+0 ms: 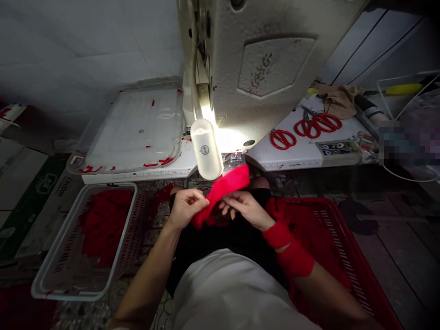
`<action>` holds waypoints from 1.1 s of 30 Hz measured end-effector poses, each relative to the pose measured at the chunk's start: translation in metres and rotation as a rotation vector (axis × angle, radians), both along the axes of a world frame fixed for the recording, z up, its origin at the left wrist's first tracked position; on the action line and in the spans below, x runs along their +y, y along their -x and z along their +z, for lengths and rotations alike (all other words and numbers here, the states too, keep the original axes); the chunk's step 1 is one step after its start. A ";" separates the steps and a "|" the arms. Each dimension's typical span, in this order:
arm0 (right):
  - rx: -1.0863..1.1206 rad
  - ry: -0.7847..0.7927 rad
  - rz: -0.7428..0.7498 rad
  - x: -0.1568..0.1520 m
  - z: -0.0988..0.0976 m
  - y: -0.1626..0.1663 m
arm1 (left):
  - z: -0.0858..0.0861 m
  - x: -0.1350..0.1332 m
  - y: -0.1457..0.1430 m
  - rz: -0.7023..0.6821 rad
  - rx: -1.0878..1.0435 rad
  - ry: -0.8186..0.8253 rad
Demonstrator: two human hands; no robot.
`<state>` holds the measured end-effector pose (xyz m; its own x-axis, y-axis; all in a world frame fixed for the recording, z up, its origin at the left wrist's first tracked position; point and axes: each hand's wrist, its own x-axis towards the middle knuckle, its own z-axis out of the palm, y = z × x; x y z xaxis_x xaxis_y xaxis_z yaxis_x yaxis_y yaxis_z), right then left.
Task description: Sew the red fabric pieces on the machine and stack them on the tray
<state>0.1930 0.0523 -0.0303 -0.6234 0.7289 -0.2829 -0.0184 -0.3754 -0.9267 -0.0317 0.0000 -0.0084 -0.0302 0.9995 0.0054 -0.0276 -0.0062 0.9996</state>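
Note:
Both my hands hold a red fabric piece (225, 188) just below the lit needle area of a white sewing machine (261, 68). My left hand (184, 206) pinches its lower left end with fingers curled. My right hand (245, 207) grips the cloth from the right, fingers closed under it. Red fabric bands (290, 250) are wrapped round my right wrist and forearm. A white lamp (206, 149) hangs just above the cloth.
A grey basket (44, 279) with red fabric pieces stands at my left, a red basket (347, 256) with more at my right. Red-handled scissors (311, 126) lie on the table right of the machine. A clear plastic lid (137, 128) rests on the left.

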 end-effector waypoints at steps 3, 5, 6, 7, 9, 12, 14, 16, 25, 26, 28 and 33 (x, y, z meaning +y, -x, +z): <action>0.036 -0.014 -0.107 -0.004 0.006 0.020 | 0.010 -0.007 -0.009 -0.372 0.073 0.066; 0.013 -0.027 -0.211 -0.003 0.008 0.021 | 0.006 -0.007 -0.008 -0.375 0.091 0.078; -0.023 -0.051 -0.302 -0.002 0.008 0.017 | 0.000 -0.005 -0.005 -0.306 0.096 0.074; -0.066 -0.083 -0.400 -0.002 0.008 0.012 | -0.008 -0.003 -0.001 -0.221 0.104 0.066; -0.134 -0.148 -0.581 -0.001 0.007 -0.001 | -0.026 0.002 0.005 -0.096 0.150 0.040; -0.161 -0.242 -0.795 -0.002 0.007 -0.021 | -0.056 0.008 0.000 -0.042 0.275 -0.033; -0.139 -0.301 -0.919 0.000 0.009 -0.031 | -0.077 0.008 -0.016 0.003 0.332 -0.038; -0.083 -0.355 -1.047 0.006 0.013 -0.041 | -0.100 0.006 -0.038 0.026 0.344 0.033; -0.087 -0.550 -1.365 0.031 0.029 -0.103 | -0.206 0.013 -0.108 -0.018 0.224 0.349; -0.116 -0.564 -1.369 0.030 0.029 -0.109 | -0.212 0.019 -0.110 -0.009 0.193 0.371; -0.163 -0.580 -1.376 0.029 0.029 -0.120 | -0.221 0.033 -0.116 -0.005 0.119 0.416; -0.183 -0.531 -1.411 0.028 0.025 -0.141 | -0.227 0.054 -0.127 -0.048 -0.109 0.528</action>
